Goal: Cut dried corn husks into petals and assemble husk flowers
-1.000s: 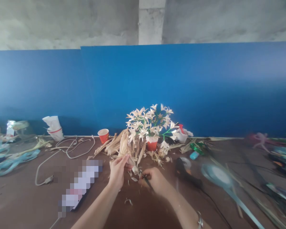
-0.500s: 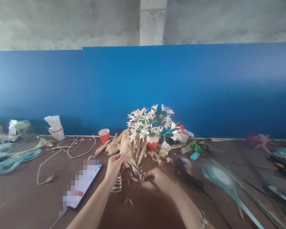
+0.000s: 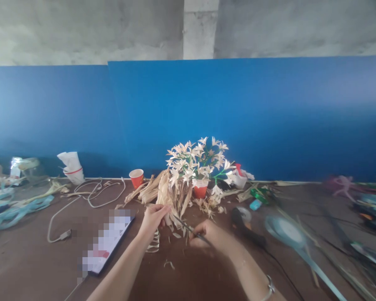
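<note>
My left hand (image 3: 154, 220) is closed in a pinch in front of the dried corn husks (image 3: 163, 190). Whatever lies between its fingertips is too small to make out against the pale husk. My right hand (image 3: 208, 235) grips a thin dark stick-like tool (image 3: 187, 227), its tip slanting up and left towards my left fingertips. Behind both hands, pale husk flowers (image 3: 188, 163) on green stems stand in an orange-red cup (image 3: 200, 191). Small husk scraps (image 3: 176, 235) and a curled pale strip (image 3: 153, 242) lie around my hands.
On the left are a phone (image 3: 109, 246), a white cable (image 3: 92, 205) and an orange-red paper cup (image 3: 136, 178). To the right lie a black corded tool (image 3: 249, 230) and a ribbon roll (image 3: 286, 232). A blue panel (image 3: 188, 100) rises behind the brown table (image 3: 181, 276).
My right hand has shifted slightly to the right with the dark tool. My left fingertips have moved a little to the right. The things on the table look unchanged.
</note>
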A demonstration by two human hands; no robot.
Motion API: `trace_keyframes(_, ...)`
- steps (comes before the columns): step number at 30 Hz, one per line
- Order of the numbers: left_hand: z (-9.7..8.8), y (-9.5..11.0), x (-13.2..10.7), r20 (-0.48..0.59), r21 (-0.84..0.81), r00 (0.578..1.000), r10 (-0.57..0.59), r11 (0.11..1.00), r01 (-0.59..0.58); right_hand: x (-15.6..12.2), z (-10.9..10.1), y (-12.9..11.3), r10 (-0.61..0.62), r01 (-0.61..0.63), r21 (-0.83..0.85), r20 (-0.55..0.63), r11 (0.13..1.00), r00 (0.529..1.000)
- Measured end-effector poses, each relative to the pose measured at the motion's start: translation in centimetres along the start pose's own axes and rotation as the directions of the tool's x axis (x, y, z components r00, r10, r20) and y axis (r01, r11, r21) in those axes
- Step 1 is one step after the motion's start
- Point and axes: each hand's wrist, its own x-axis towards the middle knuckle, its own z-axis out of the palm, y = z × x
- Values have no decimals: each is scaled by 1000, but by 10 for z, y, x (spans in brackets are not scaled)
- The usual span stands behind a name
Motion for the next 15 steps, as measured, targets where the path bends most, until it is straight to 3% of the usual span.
trace_keyframes(15, 7, -3, 0, 128, -43, 988, -86, 995, 92, 1, -1, 3, -9, 10, -34, 16, 999, 1000)
